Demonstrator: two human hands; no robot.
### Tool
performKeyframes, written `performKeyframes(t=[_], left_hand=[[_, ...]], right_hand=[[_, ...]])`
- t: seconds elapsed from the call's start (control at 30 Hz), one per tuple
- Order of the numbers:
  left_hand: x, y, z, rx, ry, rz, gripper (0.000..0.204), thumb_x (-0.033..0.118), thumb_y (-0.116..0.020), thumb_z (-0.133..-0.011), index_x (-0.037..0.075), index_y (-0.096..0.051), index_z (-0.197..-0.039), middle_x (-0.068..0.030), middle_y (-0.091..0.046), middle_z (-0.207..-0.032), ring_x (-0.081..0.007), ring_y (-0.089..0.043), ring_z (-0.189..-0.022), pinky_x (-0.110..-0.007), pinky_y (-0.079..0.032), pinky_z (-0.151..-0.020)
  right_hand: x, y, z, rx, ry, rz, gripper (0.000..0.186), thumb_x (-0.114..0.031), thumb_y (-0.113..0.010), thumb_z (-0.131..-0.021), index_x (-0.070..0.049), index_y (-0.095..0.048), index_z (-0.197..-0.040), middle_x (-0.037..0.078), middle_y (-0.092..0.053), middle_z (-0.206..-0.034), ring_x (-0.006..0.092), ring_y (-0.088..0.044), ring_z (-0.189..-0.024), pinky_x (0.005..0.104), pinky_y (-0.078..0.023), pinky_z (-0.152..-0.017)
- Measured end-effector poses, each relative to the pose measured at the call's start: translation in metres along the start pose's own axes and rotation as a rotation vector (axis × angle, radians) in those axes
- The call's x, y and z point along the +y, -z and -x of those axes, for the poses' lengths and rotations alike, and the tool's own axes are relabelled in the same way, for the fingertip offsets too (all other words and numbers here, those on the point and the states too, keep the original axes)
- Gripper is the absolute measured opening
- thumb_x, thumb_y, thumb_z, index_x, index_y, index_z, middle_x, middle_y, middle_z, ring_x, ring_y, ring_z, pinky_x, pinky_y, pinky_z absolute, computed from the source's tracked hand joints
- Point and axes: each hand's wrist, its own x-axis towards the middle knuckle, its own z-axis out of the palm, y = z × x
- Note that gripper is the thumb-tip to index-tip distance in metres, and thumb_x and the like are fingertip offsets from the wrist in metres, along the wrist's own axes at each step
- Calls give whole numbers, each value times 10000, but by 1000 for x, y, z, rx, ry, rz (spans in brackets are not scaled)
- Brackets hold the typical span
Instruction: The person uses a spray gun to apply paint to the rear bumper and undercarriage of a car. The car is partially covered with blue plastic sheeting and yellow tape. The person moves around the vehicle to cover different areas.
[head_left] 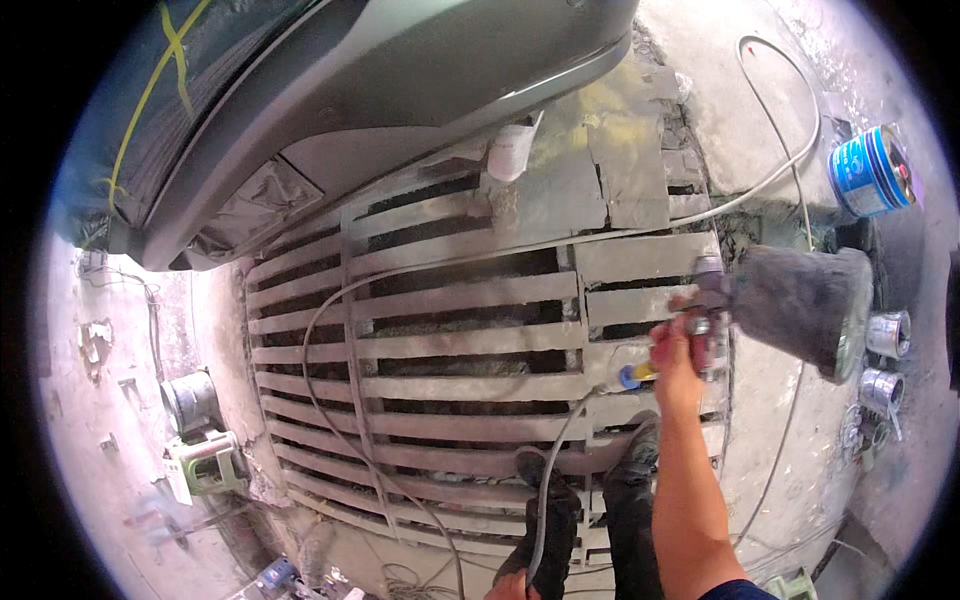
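Observation:
My right hand [677, 348] is wrapped around the handle of a spray gun [712, 290], which has a metal body and reddish parts. A yellow and blue hose coupling [637, 376] shows just below that hand. From it a grey air hose [545, 470] runs down past my legs to my left hand [512, 587] at the lower edge. Only part of the left hand shows, closed against the hose. The gun is held well away from the grey car bumper [370, 100] at the upper left, above the slatted floor grate [470, 345].
A dark bin [800, 305] stands beside the gun. Farther right are a blue can [868, 172] and small metal cans [885, 335]. A white cup [511, 152] sits near the bumper. Another hose [310, 340] crosses the grate. At left stand a bucket [190, 400] and a pale green object [205, 465].

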Motion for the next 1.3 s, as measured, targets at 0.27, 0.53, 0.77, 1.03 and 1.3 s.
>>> performKeyframes(t=[0.27,0.53,0.77,1.03,1.3], left_hand=[[-32,-26,-2,98,-88,-94,417,263,-533,-801,-3,-503,-1121,-212,-552,-920,-377,-568,-789,-468,-479,-653],[-3,0,-2,240,-67,21,381,228,-527,-795,29,-523,-1120,-209,-559,-894,-381,-565,-788,-468,-478,-644],[-24,0,-15,315,-279,82,370,237,-480,-841,28,-516,-1144,-224,-573,-912,-379,-559,-739,-464,-475,-631],[20,65,-28,-225,-22,-90,407,265,-483,-827,44,-503,-1169,-225,-564,-1057,-385,-567,-893,-490,-475,-746],[75,64,-37,4,82,-16,320,239,-474,-829,-5,-554,-1020,-216,-595,-958,-380,-593,-830,-465,-493,-729]], right_hand=[[78,-90,58,-660,-130,194,204,-158,-693,-773,-38,-614,-918,54,-655,-836,131,-608,-713,298,-476,-643],[44,-30,-19,-99,-167,225,302,-361,-673,-781,-65,-635,-831,28,-611,-689,116,-564,-630,270,-425,-550],[-72,34,-21,287,226,-156,353,-354,-587,-861,-115,-529,-1114,35,-584,-836,100,-517,-613,246,-408,-445],[13,45,20,-396,17,652,323,-317,-540,-873,-94,-541,-1106,46,-536,-1051,179,-507,-926,316,-417,-805],[-69,24,-58,-296,-141,442,317,-357,-622,-828,-114,-590,-1029,-17,-640,-814,158,-576,-669,284,-461,-596]])
